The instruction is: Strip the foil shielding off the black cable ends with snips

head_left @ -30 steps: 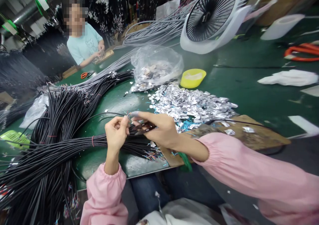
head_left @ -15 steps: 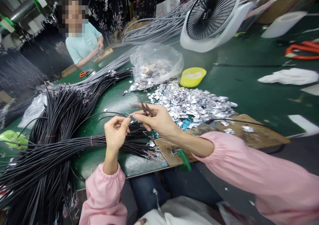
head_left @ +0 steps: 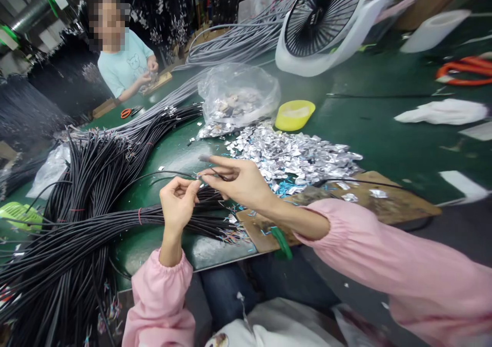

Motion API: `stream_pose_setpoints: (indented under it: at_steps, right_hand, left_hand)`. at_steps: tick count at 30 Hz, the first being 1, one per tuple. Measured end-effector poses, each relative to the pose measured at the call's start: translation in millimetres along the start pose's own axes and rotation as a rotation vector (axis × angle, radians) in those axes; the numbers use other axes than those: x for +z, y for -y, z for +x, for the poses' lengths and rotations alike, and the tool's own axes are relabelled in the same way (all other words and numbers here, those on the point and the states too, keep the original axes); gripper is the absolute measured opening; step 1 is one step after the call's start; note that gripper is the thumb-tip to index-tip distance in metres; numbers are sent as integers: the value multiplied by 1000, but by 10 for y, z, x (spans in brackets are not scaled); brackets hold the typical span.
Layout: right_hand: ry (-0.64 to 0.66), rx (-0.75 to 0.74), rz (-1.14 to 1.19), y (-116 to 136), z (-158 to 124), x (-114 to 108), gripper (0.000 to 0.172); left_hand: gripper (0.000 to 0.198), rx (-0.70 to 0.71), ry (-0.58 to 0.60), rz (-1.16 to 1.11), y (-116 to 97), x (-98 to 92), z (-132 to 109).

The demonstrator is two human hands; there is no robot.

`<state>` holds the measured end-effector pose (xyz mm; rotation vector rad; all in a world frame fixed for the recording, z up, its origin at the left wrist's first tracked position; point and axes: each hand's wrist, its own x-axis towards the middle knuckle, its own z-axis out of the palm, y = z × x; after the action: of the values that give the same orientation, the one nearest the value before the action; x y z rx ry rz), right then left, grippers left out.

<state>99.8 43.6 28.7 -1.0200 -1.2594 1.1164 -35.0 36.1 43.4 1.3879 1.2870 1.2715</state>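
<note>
A thin black cable (head_left: 165,173) arches over the green table, and my left hand (head_left: 177,202) pinches it near its stripped end, thumb against fingers. Right beside that tip is my right hand (head_left: 246,185), its thumb and fingers at the fine wires. Small dark snips lie between the right fingers, now mostly hidden by them. Below and behind the hands stretches a tied bundle of black cables (head_left: 154,216) with coloured wire ends. Just beyond the right hand lies a heap of silver foil scraps (head_left: 300,155), mixed with blue bits.
A clear bag of scraps (head_left: 240,96), a yellow dish (head_left: 295,115) and a white fan (head_left: 307,66) stand farther back. A wooden board (head_left: 400,198) lies at the right front edge. More black cables (head_left: 88,183) pile up left. A person (head_left: 125,62) sits across the table.
The snips' dark blades, which stuck up between my right fingers, have dropped mostly out of sight. My left hand keeps its pinch on the cable. The view has shifted slightly.
</note>
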Motion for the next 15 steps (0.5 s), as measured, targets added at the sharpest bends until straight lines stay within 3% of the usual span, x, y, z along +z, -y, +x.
stream_pose_setpoints:
  at_steps: [6,11,15]
  right_hand:
    - [-73,-107,-46,17,21,1,39]
    - [-109,-136,-156,49,65,-121,34]
    - [-200,-186,-189,35,119,-220,25]
  left_hand:
    - [28,74,-37,69,47,39,-13]
    - [23,137,-133,131,92,19,30]
    - [12,244,117,426,72,-14,48]
